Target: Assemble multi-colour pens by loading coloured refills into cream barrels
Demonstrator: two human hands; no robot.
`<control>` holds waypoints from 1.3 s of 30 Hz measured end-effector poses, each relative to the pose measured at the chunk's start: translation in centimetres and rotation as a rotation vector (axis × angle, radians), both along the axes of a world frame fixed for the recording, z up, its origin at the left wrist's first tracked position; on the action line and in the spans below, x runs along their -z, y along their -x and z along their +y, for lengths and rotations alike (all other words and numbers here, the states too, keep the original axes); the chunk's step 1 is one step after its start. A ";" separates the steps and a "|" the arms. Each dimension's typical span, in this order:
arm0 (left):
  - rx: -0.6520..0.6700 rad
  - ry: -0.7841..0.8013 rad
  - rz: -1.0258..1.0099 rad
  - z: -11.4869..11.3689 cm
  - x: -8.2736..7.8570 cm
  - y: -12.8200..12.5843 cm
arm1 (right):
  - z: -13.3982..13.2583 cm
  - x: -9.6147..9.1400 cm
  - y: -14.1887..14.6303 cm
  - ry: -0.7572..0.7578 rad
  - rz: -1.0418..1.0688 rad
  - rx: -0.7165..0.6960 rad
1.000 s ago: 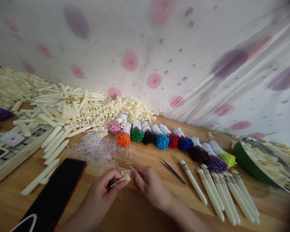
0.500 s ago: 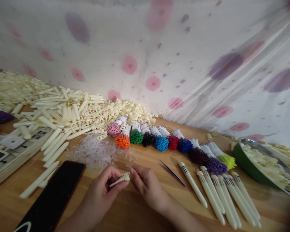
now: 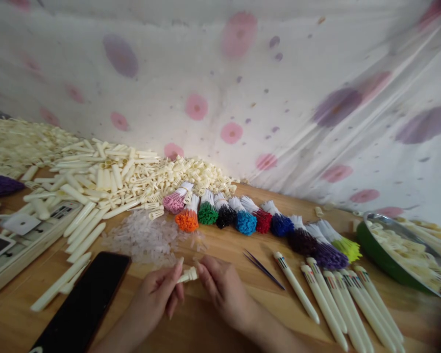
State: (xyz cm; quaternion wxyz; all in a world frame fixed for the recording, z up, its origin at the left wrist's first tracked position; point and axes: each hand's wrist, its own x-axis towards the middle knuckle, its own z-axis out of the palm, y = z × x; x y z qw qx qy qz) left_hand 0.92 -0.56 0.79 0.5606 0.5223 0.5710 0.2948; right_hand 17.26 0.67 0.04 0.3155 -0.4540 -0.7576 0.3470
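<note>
My left hand (image 3: pixel 158 296) and my right hand (image 3: pixel 222 289) meet low in the middle, above the wooden table (image 3: pixel 213 333). Between their fingertips they pinch one small cream plastic pen part (image 3: pixel 188 275). The left fingers curl round its thin end, and the right thumb and forefinger close on its ribbed head. A heap of clear small tubes (image 3: pixel 143 238) lies just beyond the hands. Behind that runs a row of coloured refill bundles (image 3: pixel 242 218), from pink to yellow-green.
A black phone (image 3: pixel 83 304) lies left of the hands. Tweezers (image 3: pixel 262 262) and several finished cream pens (image 3: pixel 338 304) lie to the right. Cream pen barrels and clips (image 3: pixel 106 171) are piled at back left. A green bowl (image 3: pixel 385 260) of parts sits far right. A spotted cloth (image 3: pixel 242 83) hangs behind.
The left hand has loosened and slid lower, its fingers now more stretched along the part. The part's ribbed head shows more clearly between the hands. The view has tipped down slightly.
</note>
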 end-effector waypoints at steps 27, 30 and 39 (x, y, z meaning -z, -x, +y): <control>0.248 0.096 -0.147 0.1 0.6 1.2 | 0.3 -0.9 -1.3 -0.193 -0.203 -0.196; 0.369 0.402 -0.417 -0.3 0.6 1.7 | 0.3 -1.5 -1.9 -0.284 -0.253 -0.341; 0.222 0.445 -0.524 -1.1 1.0 1.1 | -0.4 -2.1 -1.7 -0.132 -0.133 -0.371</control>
